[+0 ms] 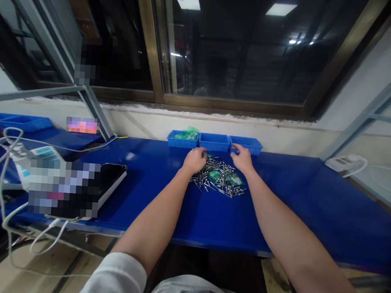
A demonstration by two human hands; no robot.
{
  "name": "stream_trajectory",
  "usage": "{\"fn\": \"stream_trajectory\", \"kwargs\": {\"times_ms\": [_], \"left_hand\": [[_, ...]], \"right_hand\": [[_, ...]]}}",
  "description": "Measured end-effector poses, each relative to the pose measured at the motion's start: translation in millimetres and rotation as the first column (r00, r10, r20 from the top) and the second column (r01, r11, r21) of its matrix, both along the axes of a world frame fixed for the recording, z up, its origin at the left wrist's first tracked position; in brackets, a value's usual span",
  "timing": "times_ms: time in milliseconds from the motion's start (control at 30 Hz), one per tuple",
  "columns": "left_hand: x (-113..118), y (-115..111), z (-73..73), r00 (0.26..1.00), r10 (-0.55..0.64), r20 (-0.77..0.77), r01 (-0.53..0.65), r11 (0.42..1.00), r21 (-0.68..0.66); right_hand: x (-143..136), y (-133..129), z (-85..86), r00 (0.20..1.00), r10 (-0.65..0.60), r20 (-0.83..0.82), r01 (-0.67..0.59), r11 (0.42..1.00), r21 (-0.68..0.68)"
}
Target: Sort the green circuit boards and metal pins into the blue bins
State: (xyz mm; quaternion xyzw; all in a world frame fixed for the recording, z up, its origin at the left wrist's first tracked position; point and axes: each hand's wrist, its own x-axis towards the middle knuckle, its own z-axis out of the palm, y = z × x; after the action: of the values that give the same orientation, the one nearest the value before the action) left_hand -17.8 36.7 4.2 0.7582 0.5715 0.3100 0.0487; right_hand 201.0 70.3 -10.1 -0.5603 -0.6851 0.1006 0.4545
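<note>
**Sorting small metal pins on the blue bench**

Head view: a loose pile of metal pins point(218, 177) is spread on the bench point(312, 203), just near of three blue trays point(214, 142). The pins are judged light, stiff and slippery, best pinched singly at the shaft. The left hand point(194, 160) is curled at the pile's far-left edge; whether a pin is held cannot be told. The right hand point(242, 158) is loosely opened, fingertips by the right tray.

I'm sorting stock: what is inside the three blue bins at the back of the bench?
The left bin holds green packets. The middle bin and right bin show nothing above their rims; their floors are hidden by the front walls.
</note>
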Motion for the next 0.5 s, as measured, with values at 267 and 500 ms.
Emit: {"fn": "stream_trajectory", "kwargs": {"times_ms": [267, 500], "left_hand": [[3.4, 0.4, -4.3, 0.998, -0.035, -0.054, 0.035, 0.999, 0.006], [4.7, -0.6, -2.2, 0.997, -0.04, -0.061, 0.039, 0.999, -0.022]], "right_hand": [[-21.4, -7.8, -2.8, 0.892, 0.173, 0.417, -0.077, 0.969, -0.236], [-22.2, -13.7, 5.1, 0.907, 0.094, 0.411, 0.002, 0.974, -0.227]]}}
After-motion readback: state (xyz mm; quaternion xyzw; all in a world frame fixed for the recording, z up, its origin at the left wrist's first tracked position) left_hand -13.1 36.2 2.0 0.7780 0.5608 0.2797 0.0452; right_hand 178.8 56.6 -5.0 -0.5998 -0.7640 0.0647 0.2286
